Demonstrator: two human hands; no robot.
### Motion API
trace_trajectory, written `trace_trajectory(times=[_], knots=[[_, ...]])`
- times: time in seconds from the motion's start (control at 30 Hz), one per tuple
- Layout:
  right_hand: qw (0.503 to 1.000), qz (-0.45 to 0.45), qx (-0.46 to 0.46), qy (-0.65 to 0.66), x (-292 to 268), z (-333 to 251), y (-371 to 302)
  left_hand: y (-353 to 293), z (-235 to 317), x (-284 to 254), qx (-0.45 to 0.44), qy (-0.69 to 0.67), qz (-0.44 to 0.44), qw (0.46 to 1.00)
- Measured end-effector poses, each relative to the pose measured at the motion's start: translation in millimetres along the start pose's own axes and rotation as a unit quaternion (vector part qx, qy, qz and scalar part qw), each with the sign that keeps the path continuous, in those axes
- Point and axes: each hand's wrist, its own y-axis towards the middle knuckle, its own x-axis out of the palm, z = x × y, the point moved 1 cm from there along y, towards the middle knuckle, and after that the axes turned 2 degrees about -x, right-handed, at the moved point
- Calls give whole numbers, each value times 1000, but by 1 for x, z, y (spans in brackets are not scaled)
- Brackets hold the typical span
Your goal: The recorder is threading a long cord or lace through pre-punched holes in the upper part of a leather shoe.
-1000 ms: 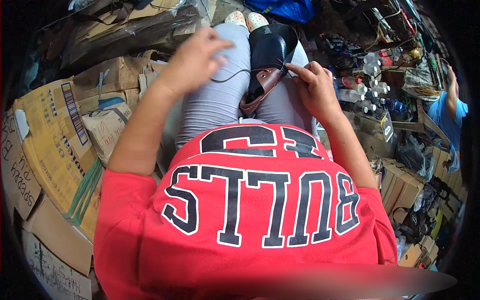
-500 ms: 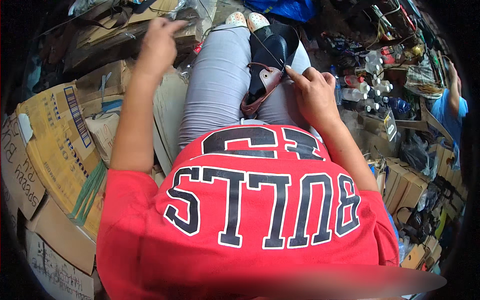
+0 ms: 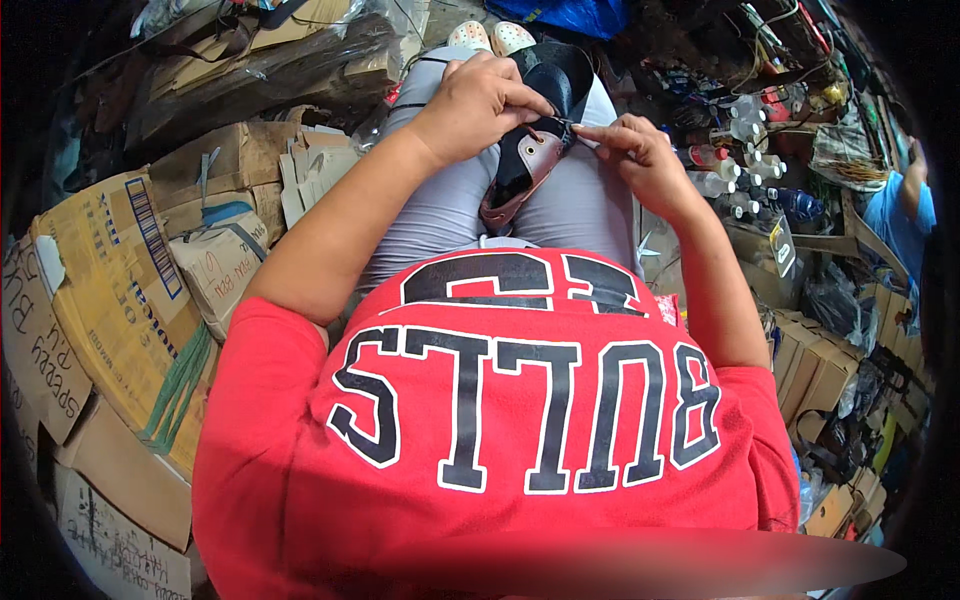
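On my lap lies a dark shoe (image 3: 513, 165) with a brown leather eyelet flap (image 3: 541, 150) at its near part. My left hand (image 3: 478, 108) is closed in a pinch above the shoe, and a dark thread (image 3: 398, 105) trails from it across my left thigh. My right hand (image 3: 640, 160) pinches at the shoe's right edge, its fingertips close to those of the left. A thin, pale sliver shows between the two sets of fingertips; what the right fingers grip is too small to name.
Cardboard boxes (image 3: 125, 270) and a wrapped packet (image 3: 215, 265) are stacked at my left. Several plastic bottles (image 3: 712, 185) stand at the right, near more cartons (image 3: 815, 365). A person in a blue shirt (image 3: 893, 225) is at the far right. A blue sheet (image 3: 575, 15) lies beyond my feet.
My left hand has come down and right, from out beyond my left thigh to the shoe. The thread, stretched from the shoe before, now hangs slack. My right hand stays beside the shoe.
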Motion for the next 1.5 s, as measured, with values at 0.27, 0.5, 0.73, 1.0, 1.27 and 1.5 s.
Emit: trace_trajectory(times=[0.27, 0.5, 0.73, 1.0, 1.27, 1.5], knots=[[998, -52, 11, 23, -7, 19, 17, 1, -6, 7, -43, 13, -67, 997], [994, -66, 8, 83, -6, 25, 19, 1, -5, 7, -31, 10, -65, 997], [987, -85, 22, 137, -6, 26, 20, 4, -4, 10, -5, 31, -49, 998], [979, -94, 21, 179, -4, 29, 20, 8, -13, 20, -54, -59, -92, 993], [981, -34, 34, 190, 4, 26, 8, -2, -3, 13, -86, -49, -79, 992], [964, -86, 60, 245, 2, 39, 20, 14, -10, 20, -57, -89, -59, 993]])
